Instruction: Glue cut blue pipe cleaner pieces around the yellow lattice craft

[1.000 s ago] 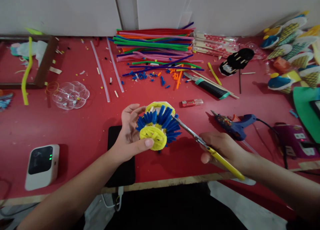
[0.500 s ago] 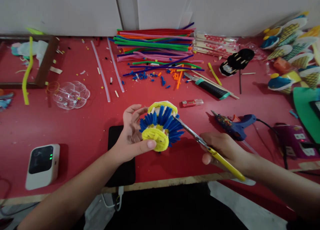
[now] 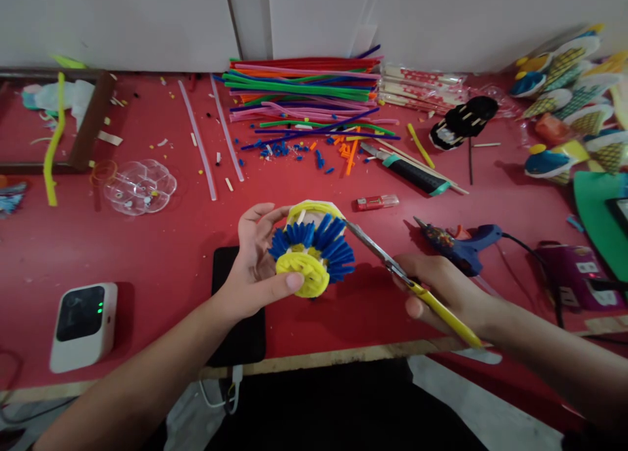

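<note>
My left hand grips a pipe-cleaner craft piece, its thumb pressed on the round yellow disc at the near side. Blue fuzzy strips fan out around the middle of the piece, and a second yellow-edged disc sits at its far side. In my right hand is a pair of scissors with yellow handles. The blades point up and left, their tips close to the far disc's right edge; I cannot tell whether they touch it.
Behind lies a pile of coloured pipe cleaners, with blue and orange clippings before it. A utility knife, a glue gun and a black figure are at right. A black phone-like slab lies under my left wrist.
The craft piece has shifted slightly left and tilted. The scissors have drawn back from among the blue strips to the far disc's right edge.
</note>
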The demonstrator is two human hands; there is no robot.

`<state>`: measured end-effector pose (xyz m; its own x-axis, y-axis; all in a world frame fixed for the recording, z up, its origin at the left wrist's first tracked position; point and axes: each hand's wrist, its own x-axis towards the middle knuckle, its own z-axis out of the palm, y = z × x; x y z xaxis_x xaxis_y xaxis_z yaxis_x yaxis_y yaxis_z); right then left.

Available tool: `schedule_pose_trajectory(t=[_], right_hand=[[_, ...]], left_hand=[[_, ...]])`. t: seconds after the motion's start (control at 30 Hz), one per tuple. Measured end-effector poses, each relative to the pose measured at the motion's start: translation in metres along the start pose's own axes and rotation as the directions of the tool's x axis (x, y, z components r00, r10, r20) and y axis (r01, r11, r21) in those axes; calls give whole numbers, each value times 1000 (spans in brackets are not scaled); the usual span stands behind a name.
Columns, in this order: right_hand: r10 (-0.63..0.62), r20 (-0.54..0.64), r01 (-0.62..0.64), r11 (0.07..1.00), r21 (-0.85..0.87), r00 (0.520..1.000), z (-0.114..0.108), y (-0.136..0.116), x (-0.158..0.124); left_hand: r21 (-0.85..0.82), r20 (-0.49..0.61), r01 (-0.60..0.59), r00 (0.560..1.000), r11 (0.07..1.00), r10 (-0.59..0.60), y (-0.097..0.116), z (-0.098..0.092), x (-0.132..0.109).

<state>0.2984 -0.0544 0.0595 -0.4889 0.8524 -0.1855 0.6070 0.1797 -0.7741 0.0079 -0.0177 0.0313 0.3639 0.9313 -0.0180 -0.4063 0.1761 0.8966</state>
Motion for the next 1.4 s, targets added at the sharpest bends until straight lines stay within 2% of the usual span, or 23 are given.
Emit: schedule_pose_trajectory(t=[0.2, 0.37, 1.0, 1.4], right_hand=[[-66, 4, 66, 998, -24, 998, -1, -2, 0], [-55, 28, 56, 998, -37, 998, -1, -3, -1], [-53, 18, 55, 995, -77, 998, -1, -7, 5], [-19, -22, 16, 989, -144, 1000, 2, -2, 4]], left_hand=[[-8, 4, -21, 1000, 1000, 21, 0, 2, 0], [-6, -25, -51, 998, 999, 51, -3, 0, 0], [-17, 104, -47, 993, 999, 48, 3, -1, 1], [-60, 31, -28, 999, 998, 30, 5, 1, 3]])
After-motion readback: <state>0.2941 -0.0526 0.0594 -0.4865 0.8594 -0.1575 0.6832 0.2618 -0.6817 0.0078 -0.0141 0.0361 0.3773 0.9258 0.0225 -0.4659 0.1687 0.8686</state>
